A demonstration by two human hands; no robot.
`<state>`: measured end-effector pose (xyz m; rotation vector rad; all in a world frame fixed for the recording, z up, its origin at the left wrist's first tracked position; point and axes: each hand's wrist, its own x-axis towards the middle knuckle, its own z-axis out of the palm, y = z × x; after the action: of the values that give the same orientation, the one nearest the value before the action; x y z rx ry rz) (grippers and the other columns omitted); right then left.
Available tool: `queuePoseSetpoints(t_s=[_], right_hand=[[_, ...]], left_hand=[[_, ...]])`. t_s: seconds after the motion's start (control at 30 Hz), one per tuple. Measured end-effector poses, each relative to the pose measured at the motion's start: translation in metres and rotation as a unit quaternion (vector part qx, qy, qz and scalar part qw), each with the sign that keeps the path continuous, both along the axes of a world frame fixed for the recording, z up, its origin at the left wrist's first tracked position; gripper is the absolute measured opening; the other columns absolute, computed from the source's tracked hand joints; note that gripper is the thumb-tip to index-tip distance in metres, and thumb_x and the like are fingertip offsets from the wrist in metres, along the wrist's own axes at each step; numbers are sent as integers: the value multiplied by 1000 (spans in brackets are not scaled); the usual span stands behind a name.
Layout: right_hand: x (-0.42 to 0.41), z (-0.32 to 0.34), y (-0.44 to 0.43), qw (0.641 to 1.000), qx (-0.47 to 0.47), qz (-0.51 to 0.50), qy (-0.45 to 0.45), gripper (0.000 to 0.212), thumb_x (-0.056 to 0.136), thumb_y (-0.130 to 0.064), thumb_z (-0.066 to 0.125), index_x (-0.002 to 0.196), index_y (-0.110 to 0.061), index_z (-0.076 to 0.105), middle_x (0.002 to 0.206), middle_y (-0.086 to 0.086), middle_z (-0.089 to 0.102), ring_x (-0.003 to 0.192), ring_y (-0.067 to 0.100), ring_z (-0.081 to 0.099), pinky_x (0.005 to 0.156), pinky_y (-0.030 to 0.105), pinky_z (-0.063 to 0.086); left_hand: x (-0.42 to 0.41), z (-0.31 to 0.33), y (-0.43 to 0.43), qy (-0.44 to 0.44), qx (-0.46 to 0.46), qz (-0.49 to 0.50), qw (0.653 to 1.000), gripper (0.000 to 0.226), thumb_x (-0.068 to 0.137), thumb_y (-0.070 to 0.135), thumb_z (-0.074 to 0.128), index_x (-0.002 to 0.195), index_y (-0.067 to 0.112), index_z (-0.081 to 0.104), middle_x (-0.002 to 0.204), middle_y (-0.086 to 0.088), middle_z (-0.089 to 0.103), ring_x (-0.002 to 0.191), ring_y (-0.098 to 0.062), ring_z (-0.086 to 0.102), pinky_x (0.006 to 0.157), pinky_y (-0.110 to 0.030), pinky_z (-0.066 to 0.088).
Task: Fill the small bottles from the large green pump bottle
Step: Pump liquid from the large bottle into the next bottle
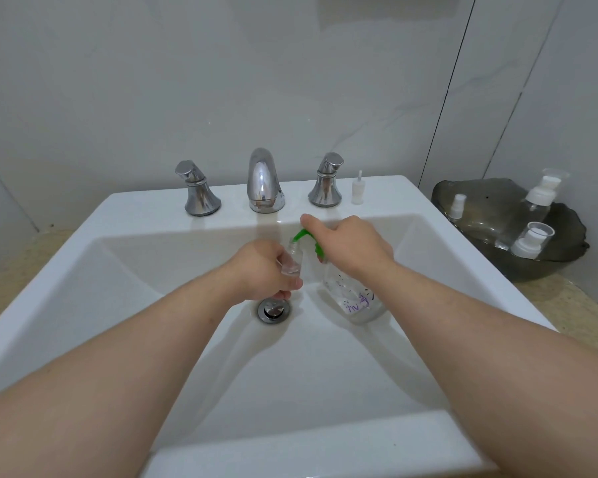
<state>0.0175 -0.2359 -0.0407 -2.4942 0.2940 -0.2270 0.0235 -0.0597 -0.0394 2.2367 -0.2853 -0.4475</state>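
Head view: my left grip [266,270] curls round a small bottle [292,260], its mouth at the nozzle. Just beside it, my right grip [349,243] clasps the green pump bottle [356,298]. One fill underway, I judge; other bottles [537,205] wait well right.

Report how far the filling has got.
Done: nothing I can confirm. In hand: left hand holds an uncapped small bottle under the green nozzle; right hand grips the pump bottle. Left: recap it with the loose cap on the ledge; three tray bottles, fill unclear.
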Motion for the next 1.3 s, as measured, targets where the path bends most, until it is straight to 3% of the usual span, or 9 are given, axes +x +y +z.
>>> queuePoseSetpoints(t_s=[0.27,0.47,0.7,0.83,1.0,1.3], right_hand=[[0,4,1,1000,10,-6,1,62,82,-64,40,72,-14,75,67,-3,70,71,21,64,64,32,44],[0,4,0,1000,12,-2,7,54,79,-57,41,77,-14,75,67,-1,68,65,23,63,61,31,42],[1,2,-1,1000,11,-7,8,62,78,-66,38,73,-15,74,73,-2,71,73,23,65,67,33,47],[0,2,0,1000,12,3,3,73,80,-76,35,69,-14,72,71,-1,71,74,21,65,72,34,49],[-1,4,0,1000,14,-1,5,66,82,-69,40,70,-14,73,68,-3,70,73,20,65,68,32,47],[2,3,1,1000,18,-2,6,61,77,-63,38,75,-15,75,71,-2,71,71,21,64,63,32,43]], left_hand=[[1,-1,0,0,0,-2,1000,22,88,8,79,95,10,58,95,-13,70,78,-28,76,86,-45,62],[0,-2,-1,1,17,-10,1000,23,88,8,80,99,12,60,101,-10,67,70,-21,73,81,-38,64],[-1,-1,-2,10,-1,4,1000,21,89,7,78,94,12,57,101,-10,65,64,-18,71,68,-28,62],[-1,0,-3,12,-13,8,1000,21,90,6,77,94,10,57,97,-12,66,71,-24,72,78,-37,64],[-1,0,-3,15,-12,7,1000,20,90,6,77,95,9,57,97,-12,65,75,-27,72,85,-43,63],[-2,0,-4,14,-14,4,1000,20,90,4,76,97,9,59,100,-11,64,74,-25,71,81,-38,63]])
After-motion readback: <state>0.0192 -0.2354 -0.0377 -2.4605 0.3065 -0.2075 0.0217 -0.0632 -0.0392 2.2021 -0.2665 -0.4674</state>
